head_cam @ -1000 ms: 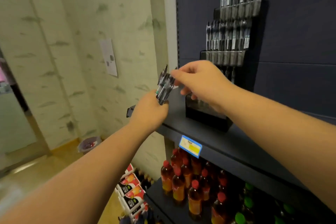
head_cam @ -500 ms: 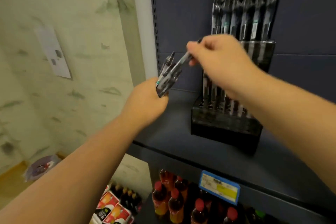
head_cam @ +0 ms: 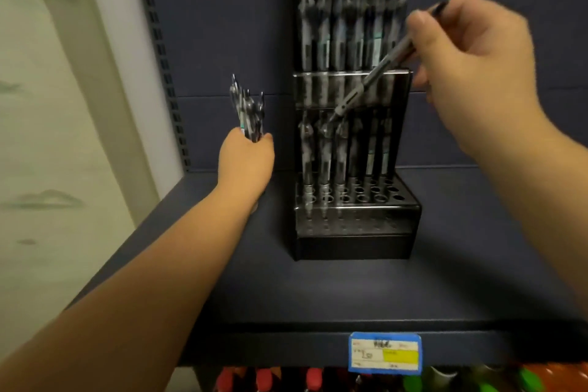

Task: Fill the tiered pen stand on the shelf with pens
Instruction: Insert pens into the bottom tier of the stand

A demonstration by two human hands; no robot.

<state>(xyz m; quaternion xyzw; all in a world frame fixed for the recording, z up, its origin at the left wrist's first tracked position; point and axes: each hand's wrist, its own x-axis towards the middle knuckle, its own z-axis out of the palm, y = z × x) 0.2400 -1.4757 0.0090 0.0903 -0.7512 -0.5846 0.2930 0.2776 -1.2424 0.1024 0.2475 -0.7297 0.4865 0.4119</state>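
Standing toward the back edge of the dark shelf [head_cam: 366, 296], tiered pen stand [head_cam: 353, 232], upper rows full, front holes empty. Pinching a single pen [head_cam: 372, 76] tip-down over the lower tier, right hand [head_cam: 474, 64]; gripping a bundle of pens [head_cam: 248, 114] upright just left of the stand, left hand [head_cam: 246, 162].

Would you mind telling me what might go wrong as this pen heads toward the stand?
The right hand holds the single pen tilted, its tip among the bottom tier's standing pens; it may knock them or miss an open hole. The left hand grips a loose bundle of pens, which might slip.
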